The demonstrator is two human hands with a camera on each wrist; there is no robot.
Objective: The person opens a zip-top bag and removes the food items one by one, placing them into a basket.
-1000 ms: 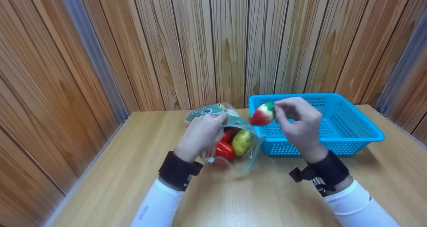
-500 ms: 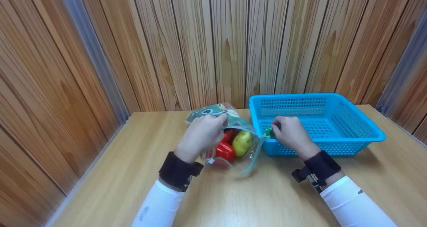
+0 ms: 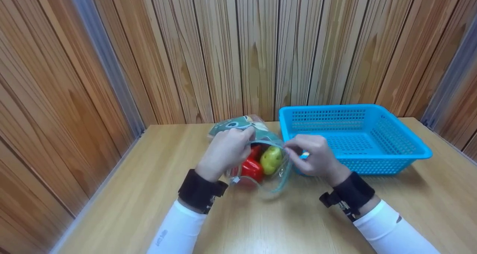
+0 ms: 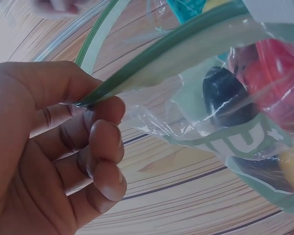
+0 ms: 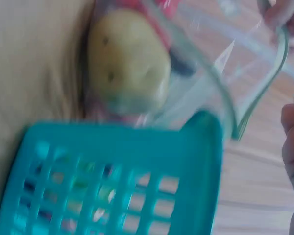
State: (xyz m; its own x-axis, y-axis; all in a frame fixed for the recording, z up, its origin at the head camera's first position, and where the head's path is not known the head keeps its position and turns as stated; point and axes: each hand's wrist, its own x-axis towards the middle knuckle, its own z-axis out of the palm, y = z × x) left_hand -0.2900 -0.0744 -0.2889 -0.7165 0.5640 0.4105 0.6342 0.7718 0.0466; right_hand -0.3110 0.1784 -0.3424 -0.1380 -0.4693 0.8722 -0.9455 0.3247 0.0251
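Right hand (image 3: 313, 155) leaves basket (image 3: 372, 167) for bag (image 3: 262, 134), can't tell if gripping; left hand (image 3: 225, 151) pinches its rim (image 4: 161, 49), keep that taut.

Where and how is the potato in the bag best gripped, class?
Probably round its middle, finger and thumb opposed, since the potato is rounded, with no handle showing. Come from the person's side, through the gaping mouth of the clear bag, whose edge the left hand pinches; in the head view a glossy red item crowds its left, so its right looks freer.
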